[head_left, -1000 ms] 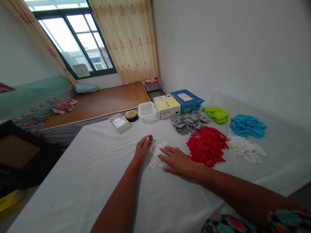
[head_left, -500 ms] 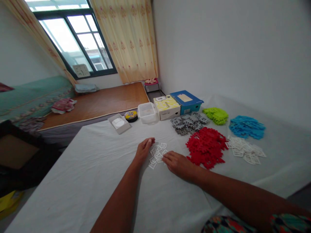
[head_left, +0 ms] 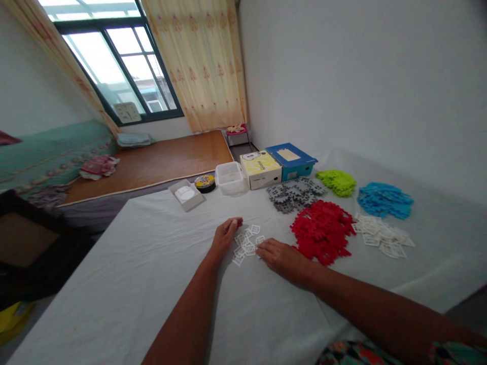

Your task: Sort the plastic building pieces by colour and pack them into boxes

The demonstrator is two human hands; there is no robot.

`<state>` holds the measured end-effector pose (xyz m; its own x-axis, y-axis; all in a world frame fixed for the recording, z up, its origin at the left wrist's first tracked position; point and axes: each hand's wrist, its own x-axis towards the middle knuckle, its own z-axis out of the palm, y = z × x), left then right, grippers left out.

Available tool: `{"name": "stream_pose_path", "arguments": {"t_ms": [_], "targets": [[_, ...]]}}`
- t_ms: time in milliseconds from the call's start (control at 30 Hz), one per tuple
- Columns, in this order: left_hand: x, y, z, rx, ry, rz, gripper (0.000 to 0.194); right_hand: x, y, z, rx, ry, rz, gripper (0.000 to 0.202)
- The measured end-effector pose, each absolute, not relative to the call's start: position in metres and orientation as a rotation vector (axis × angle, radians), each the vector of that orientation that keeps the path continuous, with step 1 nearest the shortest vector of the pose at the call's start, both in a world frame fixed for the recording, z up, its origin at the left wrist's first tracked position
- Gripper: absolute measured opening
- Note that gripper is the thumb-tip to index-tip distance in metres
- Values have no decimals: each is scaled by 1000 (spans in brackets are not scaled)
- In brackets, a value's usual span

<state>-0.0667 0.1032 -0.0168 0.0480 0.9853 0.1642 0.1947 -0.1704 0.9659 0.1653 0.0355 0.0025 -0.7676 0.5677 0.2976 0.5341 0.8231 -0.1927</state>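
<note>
Two hands rest over a white cloth (head_left: 95,284) with a small cluster of white lattice pieces (head_left: 245,245) lying between them. The left hand (head_left: 225,235) stands on its edge just beside the cluster's left side, fingers curled and thumb uppermost; whether anything sits inside the curl, I cannot tell. The right hand (head_left: 279,257) is at the cluster's right side, fingertips drawn together next to one of the pieces; whether they pinch it is hidden.

Left of the left forearm, a wide stretch of cloth runs out to the slanting left edge of the table, well apart from both hands. A narrower strip lies between the forearms, toward the person. On the right, room is tighter: a red pile (head_left: 323,232) sits near the right hand, with a grey pile (head_left: 297,194) behind it and a lime green pile (head_left: 337,182), a blue pile (head_left: 385,200) and a larger white pile (head_left: 383,236) beyond, toward the wall.

Along the far edge stand the containers. An open white box (head_left: 195,204) holds a white object. Beside it come a round black-and-yellow item (head_left: 205,183) and a translucent tub (head_left: 232,189), its contents too faint to make out. A yellow-and-white box (head_left: 261,168) and a blue box (head_left: 292,161) stand side by side, tops closed.
</note>
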Motion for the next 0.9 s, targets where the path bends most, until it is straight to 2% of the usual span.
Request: {"name": "stream_pose_path", "arguments": {"t_ms": [600, 900], "targets": [[-67, 103, -16, 1546, 1258, 1180, 51, 169, 41, 13, -964, -2678, 1, 12], [-67, 104, -16, 1536, 1248, 1181, 51, 174, 38, 8, -780, -2714, 197, 20]]}}
